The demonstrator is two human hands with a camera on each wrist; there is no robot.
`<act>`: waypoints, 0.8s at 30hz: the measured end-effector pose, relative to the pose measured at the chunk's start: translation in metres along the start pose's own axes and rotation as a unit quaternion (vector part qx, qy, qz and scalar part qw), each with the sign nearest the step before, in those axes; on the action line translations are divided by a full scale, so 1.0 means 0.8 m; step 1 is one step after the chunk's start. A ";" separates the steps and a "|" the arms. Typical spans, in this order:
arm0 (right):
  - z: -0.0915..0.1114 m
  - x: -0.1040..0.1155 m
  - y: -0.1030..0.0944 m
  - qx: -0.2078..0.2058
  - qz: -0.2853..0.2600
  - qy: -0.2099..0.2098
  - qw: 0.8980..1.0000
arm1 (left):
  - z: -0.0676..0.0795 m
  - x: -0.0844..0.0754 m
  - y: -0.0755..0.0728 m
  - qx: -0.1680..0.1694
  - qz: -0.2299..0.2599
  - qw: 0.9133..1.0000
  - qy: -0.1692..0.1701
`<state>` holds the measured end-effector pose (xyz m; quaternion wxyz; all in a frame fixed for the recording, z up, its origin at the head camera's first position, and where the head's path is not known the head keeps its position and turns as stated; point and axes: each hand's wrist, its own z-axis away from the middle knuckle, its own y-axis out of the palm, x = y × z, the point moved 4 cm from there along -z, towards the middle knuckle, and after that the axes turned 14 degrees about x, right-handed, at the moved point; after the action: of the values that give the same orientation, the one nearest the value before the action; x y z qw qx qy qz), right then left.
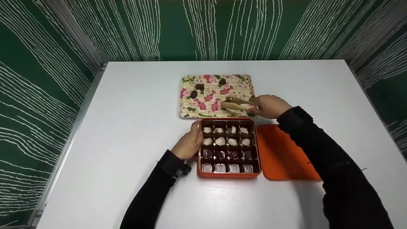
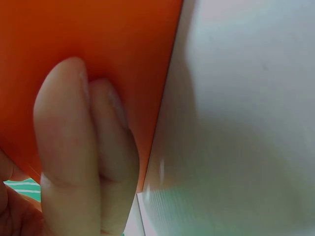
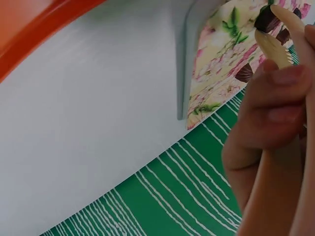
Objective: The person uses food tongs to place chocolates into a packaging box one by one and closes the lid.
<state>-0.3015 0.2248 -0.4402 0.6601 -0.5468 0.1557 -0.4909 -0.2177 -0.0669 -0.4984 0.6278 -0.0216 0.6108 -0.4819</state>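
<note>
My right hand point(image 1: 270, 106) holds a pair of light wooden tongs point(image 1: 237, 106) over the lower right part of a floral tray point(image 1: 210, 111). In the right wrist view a dark chocolate point(image 3: 267, 19) sits between the tong tips. Three dark chocolates, one square point(image 1: 199, 86), one oval point(image 1: 194, 94) and one rounded point(image 1: 222, 81), lie on the tray. With thumb at the rim and fingers against the side, my left hand point(image 1: 188, 142) grips the orange chocolate box point(image 1: 229, 175). Its divided insert carries white chocolates, dark chocolates and a front row of silvery pieces.
An orange lid point(image 1: 279, 156) lies flat to the right of the box, partly under my right forearm. All of it stands on a white table point(image 1: 133, 127), with green, white-streaked walls point(image 1: 178, 31) at the back and sides.
</note>
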 end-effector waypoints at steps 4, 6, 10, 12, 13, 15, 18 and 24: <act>0.005 -0.009 -0.005 -0.006 0.000 0.014 1.000 | 0.000 0.000 0.000 -0.001 -0.001 1.000 -0.002; 0.006 -0.016 -0.007 -0.007 -0.001 0.023 1.000 | 0.000 0.000 0.000 -0.001 -0.002 1.000 -0.002; 0.003 -0.024 -0.011 -0.003 0.005 0.031 1.000 | 0.000 0.000 0.000 -0.003 -0.004 1.000 0.003; 0.000 -0.027 -0.011 0.003 0.009 0.035 0.999 | 0.001 -0.001 0.000 -0.004 -0.008 1.000 0.009; -0.002 -0.027 -0.012 0.003 0.013 0.035 0.999 | 0.001 -0.001 0.000 -0.005 -0.008 1.000 0.012; -0.007 -0.027 -0.012 0.005 0.020 0.036 0.999 | 0.002 -0.002 0.000 -0.005 -0.011 1.000 0.016; -0.014 -0.024 -0.012 0.005 0.027 0.037 0.999 | 0.003 -0.002 -0.001 -0.006 -0.010 1.000 0.018; -0.015 -0.018 -0.013 -0.025 0.040 0.021 0.999 | 0.002 -0.002 -0.002 -0.002 -0.005 1.000 0.011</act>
<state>-0.3220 0.2305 -0.4403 0.6621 -0.5462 0.2033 -0.4711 -0.2171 -0.0673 -0.4961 0.6185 -0.0207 0.6183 -0.4845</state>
